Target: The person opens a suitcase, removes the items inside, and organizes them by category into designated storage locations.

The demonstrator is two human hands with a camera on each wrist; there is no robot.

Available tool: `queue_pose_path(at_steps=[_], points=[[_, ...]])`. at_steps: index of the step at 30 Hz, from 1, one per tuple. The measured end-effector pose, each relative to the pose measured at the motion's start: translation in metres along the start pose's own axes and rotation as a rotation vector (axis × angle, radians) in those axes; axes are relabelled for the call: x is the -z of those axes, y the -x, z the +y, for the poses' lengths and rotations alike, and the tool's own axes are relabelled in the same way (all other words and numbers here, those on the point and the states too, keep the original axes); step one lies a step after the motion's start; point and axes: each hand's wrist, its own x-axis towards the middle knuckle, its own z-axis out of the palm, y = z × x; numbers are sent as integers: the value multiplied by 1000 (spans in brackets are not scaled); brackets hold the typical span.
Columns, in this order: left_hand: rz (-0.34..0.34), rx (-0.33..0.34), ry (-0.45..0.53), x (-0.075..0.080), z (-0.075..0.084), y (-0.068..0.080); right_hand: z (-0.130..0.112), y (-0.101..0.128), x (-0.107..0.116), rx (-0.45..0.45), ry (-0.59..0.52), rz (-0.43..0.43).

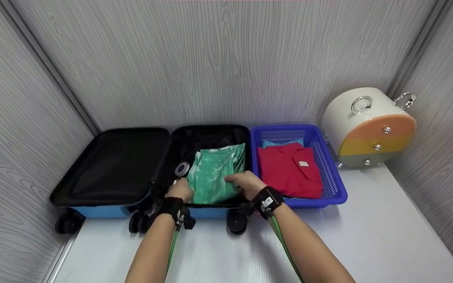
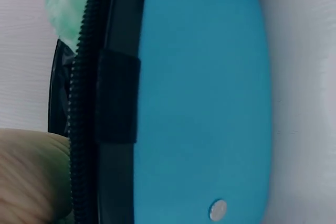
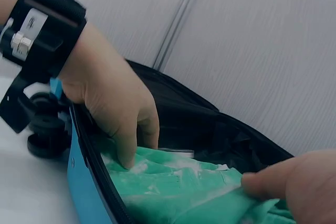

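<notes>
Feeds up, I'm watching both hands working inside an open light-blue hard-shell suitcase with black lining (image 1: 210, 212). A folded green-and-white patterned fabric garment (image 1: 212, 173) is lying between them, in the suitcase's right half. Right hand (image 1: 250, 184) is pinching the garment's near right side, thumb showing on top, fingers mostly hidden. Left hand (image 1: 180, 190) is reaching down at its near left corner, fingertips touching fabric; I can't tell whether they're gripping or just pressing. Left wrist cam is mostly showing me blue shell and black zip.

A small grey round ring-shaped item (image 1: 182, 169) is sitting just beyond the left hand, beside the garment. The smooth black inner face of the suitcase's other half (image 1: 120, 165) is lying left of the left hand. Right of the right hand, a blue perforated plastic basket (image 1: 332, 173) is holding a folded red fabric garment (image 1: 287, 169). Farther right, a white drum-shaped container with an orange, yellow and green striped front (image 1: 376, 137) is standing.
</notes>
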Motion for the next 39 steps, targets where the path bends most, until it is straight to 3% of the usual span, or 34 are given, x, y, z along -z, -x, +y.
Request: queue_pose_path(at_steps=[6,15,18,22,25,31,39], points=[[37,-44,66,0,-2,-4,4,0,-5,20,12,40],[84,-3,115,-1,0,-5,7,-4,-9,81,-52,-1],[87,-26,90,-2,1,-3,7,-4,-10,94,-66,6],[103,-76,-13,-5,2,-3,7,-3,-10,112,-78,15],[96,-88,-24,-5,1,-3,7,-3,-10,139,-74,25],[49,-85,67,-1,1,0,2,-2,-6,193,-13,56],[10,-91,162,20,19,9,-15,10,11,296,39,33]])
